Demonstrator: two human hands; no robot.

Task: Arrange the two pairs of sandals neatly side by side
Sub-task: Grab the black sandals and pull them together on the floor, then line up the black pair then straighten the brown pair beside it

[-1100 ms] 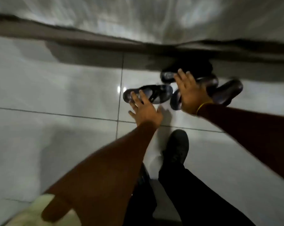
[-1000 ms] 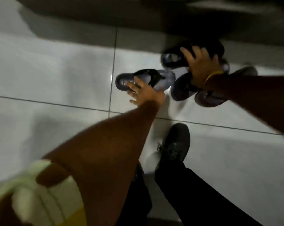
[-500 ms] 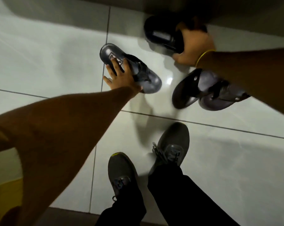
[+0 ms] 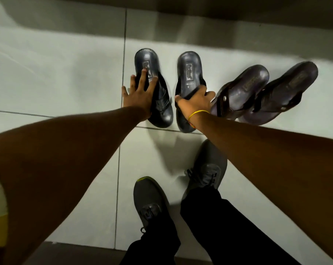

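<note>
Two black sandals stand side by side on the white tiled floor, heels away from me. My left hand (image 4: 140, 92) lies flat on the left black sandal (image 4: 149, 62), fingers spread over its insole. My right hand (image 4: 195, 101) grips the right black sandal (image 4: 189, 69) across its strap, a yellow band on the wrist. To the right lie two dark brown sandals (image 4: 242, 90) (image 4: 284, 92), close together and tilted to the right, the nearer one touching my right hand.
My own feet in dark grey sneakers (image 4: 149, 199) (image 4: 206, 169) stand just below the sandals. A dark skirting edge (image 4: 219, 10) runs along the top. Tile joints (image 4: 121, 150) cross the floor. Bare tiles spread to the left.
Both black sandals have been turned and brought together into a parallel pair. My right hand moved down from the far sandal's spot with it. The brown pair stayed on the right.
</note>
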